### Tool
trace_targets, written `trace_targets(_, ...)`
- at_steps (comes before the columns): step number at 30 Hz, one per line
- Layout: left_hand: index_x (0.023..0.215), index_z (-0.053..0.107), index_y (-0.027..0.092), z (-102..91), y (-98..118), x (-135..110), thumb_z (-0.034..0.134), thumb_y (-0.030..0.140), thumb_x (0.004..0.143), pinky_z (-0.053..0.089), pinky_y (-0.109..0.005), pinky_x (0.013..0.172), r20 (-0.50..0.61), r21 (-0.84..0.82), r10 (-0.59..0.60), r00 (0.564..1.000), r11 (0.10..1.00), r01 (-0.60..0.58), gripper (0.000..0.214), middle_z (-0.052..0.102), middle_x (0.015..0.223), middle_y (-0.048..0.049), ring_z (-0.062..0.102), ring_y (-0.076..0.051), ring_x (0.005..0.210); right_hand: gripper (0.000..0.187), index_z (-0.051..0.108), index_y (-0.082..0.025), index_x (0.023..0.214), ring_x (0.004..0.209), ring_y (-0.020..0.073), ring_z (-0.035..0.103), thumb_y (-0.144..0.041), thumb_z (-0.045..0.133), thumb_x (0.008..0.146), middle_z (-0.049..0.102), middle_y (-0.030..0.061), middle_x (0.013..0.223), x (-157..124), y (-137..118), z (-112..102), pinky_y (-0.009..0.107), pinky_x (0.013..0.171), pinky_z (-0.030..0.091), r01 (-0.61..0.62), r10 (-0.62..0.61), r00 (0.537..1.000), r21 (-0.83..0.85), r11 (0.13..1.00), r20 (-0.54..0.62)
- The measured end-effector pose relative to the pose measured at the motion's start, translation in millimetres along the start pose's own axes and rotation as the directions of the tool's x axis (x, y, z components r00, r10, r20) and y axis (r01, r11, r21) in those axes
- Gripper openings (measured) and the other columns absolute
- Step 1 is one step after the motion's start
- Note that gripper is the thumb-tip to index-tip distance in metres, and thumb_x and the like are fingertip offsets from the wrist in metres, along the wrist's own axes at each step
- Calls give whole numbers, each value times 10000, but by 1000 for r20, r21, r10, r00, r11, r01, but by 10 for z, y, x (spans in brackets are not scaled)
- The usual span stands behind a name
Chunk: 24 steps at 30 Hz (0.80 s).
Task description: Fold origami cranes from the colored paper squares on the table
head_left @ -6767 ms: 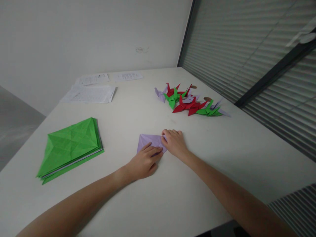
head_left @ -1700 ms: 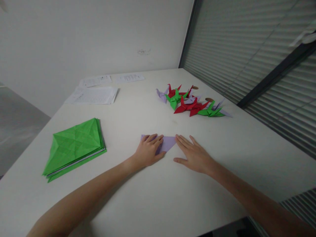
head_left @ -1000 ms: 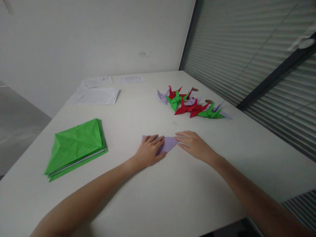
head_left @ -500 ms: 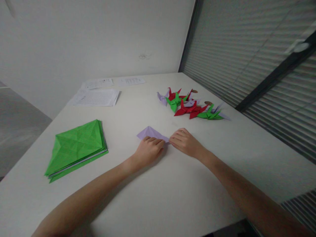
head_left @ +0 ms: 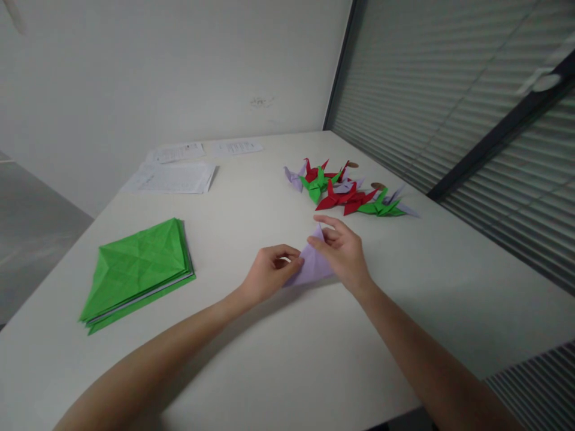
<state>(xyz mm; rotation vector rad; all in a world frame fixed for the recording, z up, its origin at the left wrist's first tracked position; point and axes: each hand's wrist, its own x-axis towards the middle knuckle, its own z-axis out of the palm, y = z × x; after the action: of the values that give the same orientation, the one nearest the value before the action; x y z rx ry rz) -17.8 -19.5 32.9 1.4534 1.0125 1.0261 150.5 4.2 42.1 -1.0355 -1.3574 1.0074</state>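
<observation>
A folded piece of lilac origami paper [head_left: 313, 266] is held between my two hands just above the white table [head_left: 278, 359], with one point facing up. My left hand [head_left: 272, 267] pinches its left side between thumb and fingers. On the right, my right hand [head_left: 342, 246] grips the paper near its upper point, thumb in front and fingers behind. Part of the paper's right side is hidden by that hand.
Several folded paper cranes [head_left: 345, 194] in red, green and lilac lie together at the back right, beside a blind-covered window [head_left: 449, 108]. A stack of green paper [head_left: 141, 263] sits at left. Printed sheets [head_left: 175, 178] lie farther back.
The lilac paper has been lifted and turned, and its point now faces up between my hands. My right hand has moved up and rolled over onto it; my left hand now pinches instead of pressing.
</observation>
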Motion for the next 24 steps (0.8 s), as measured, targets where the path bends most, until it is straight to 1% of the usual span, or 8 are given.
trace_targets(2, 816, 695, 102, 9, 8, -11, 696, 365, 757, 400, -182, 471, -21, -38, -27, 999, 999, 26, 269, 629, 716, -28, 500, -65, 522, 314, 688, -175, 887, 572, 128, 581, -423, 754, 706, 650, -5, 665, 6, -6, -22, 246, 535, 458, -50, 49, 997, -7, 999, -66)
trace_targets(3, 809, 695, 102, 10, 17, -15, 708, 362, 750, 411, -183, 474, -18, -53, -40, 999, 998, 39, 266, 628, 710, -25, 507, -65, 519, 286, 688, -173, 787, 574, 134, 582, -438, 753, 701, 656, 7, 660, 7, -11, -33, 250, 531, 455, -60, 57, 995, -29, 998, -85)
trace_targets(5, 798, 690, 104, 4, 42, -14, 728, 349, 741, 438, -190, 488, -14, -83, -41, 999, 996, 40, 255, 633, 707, -25, 533, -72, 527, 286, 689, -175, 701, 572, 142, 581, -453, 757, 691, 664, 17, 647, -1, -25, -45, 257, 527, 451, -64, 58, 995, -69, 996, -80)
trace_targets(9, 906, 700, 121, -54, 110, 13, 754, 313, 739, 496, -217, 582, -78, -168, 53, 996, 984, -66, 260, 661, 749, -29, 598, -99, 610, 262, 720, -182, 729, 603, 153, 606, -443, 744, 718, 698, 25, 679, -73, -80, -18, 270, 561, 467, -59, 63, 993, -52, 997, 100)
trace_targets(11, 948, 712, 129, -94, 148, 26, 767, 311, 738, 499, -226, 605, -67, -214, 72, 995, 973, -85, 284, 663, 724, -24, 598, -104, 628, 209, 728, -190, 742, 650, 161, 624, -398, 719, 757, 715, 27, 708, -115, -113, 7, 276, 604, 473, -27, 38, 979, -62, 998, 199)
trace_targets(13, 912, 731, 131, -123, 182, 30, 778, 322, 732, 488, -232, 598, -36, -242, 61, 997, 968, -68, 266, 673, 721, -33, 583, -105, 626, 148, 730, -199, 745, 678, 160, 625, -337, 695, 786, 719, 20, 717, -146, -139, 23, 277, 632, 464, 29, -3, 968, -101, 994, 251)
trace_targets(17, 803, 751, 143, -130, 225, 18, 789, 350, 723, 466, -242, 598, -19, -262, 43, 999, 964, -47, 225, 693, 743, -47, 561, -107, 628, 119, 722, -207, 751, 678, 156, 610, -289, 665, 815, 710, 8, 713, -170, -164, 22, 281, 642, 449, 111, -58, 957, -172, 979, 283)
trace_targets(24, 720, 750, 150, -99, 208, -9, 790, 354, 724, 454, -249, 613, -52, -282, 41, 998, 958, -54, 208, 667, 672, -37, 548, -115, 637, 140, 712, -205, 771, 732, 170, 633, -291, 635, 849, 723, 21, 765, -195, -184, 38, 294, 682, 469, 149, -80, 943, -197, 969, 322)
